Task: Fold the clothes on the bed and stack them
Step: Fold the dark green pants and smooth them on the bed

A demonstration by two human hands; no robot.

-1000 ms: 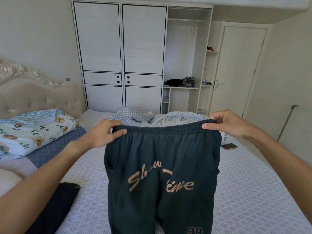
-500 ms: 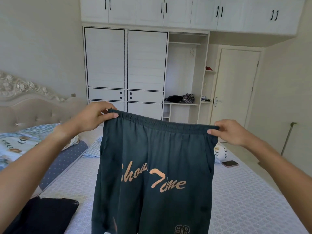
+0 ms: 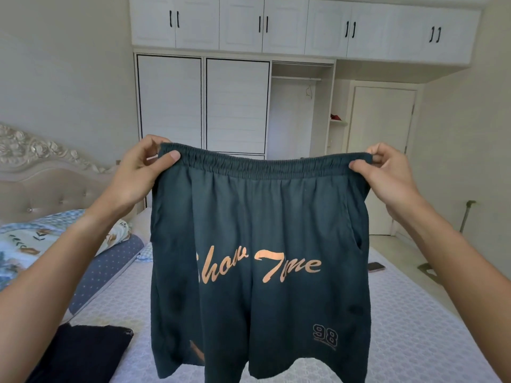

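Observation:
Dark green shorts [image 3: 260, 225] with orange "Show Time" lettering and a "98" print hang spread out in the air above the bed [image 3: 414, 327]. My left hand [image 3: 138, 172] pinches the left end of the elastic waistband. My right hand [image 3: 387, 175] pinches the right end. The waistband is stretched level between them and both legs hang straight down. A folded black garment [image 3: 83, 352] lies on the bed at the lower left. The shorts hide whatever clothes lie behind them.
A floral quilt [image 3: 25, 244] and a blue dotted pillow [image 3: 107, 266] lie by the padded headboard [image 3: 41, 186] on the left. A phone [image 3: 375, 267] rests near the bed's right edge. A white wardrobe [image 3: 235, 106] and a door [image 3: 384, 150] stand behind.
Both hands have lifted the shorts higher and levelled the waistband, the right hand rising most. My view has tilted upward, so the upper cabinets show and the clothes pile is hidden.

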